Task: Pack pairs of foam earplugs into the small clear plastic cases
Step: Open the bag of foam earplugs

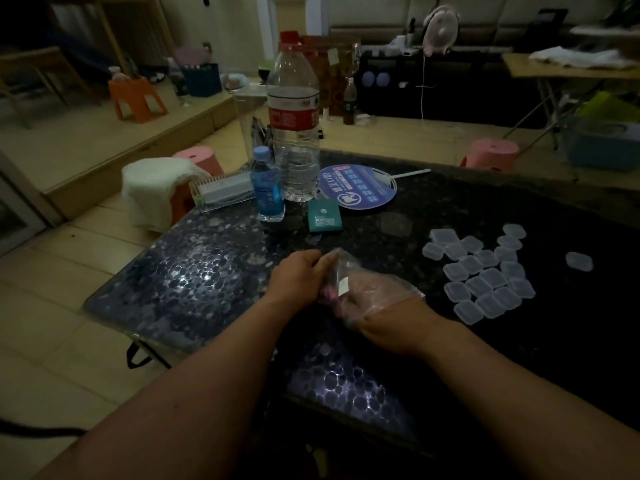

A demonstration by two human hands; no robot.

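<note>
The left hand (299, 277) is gripping the edge of a clear plastic bag (346, 266), while the right hand (377, 299) is lying inside the bag, seen through the film; whether it is holding anything cannot be told. Small pink earplugs (327, 292) are showing inside the bag between the hands. To the right, clear plastic cases (485, 275) are lying clustered on the dark surface (207, 271), one lone case (579, 261) apart. Farther back, a large water bottle (294, 133) is standing.

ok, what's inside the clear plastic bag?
The right hand is inside the clear plastic bag, with small pink pieces, probably earplugs, ahead of it. The left hand grips the bag and covers the rest, so the count is unclear.
</note>
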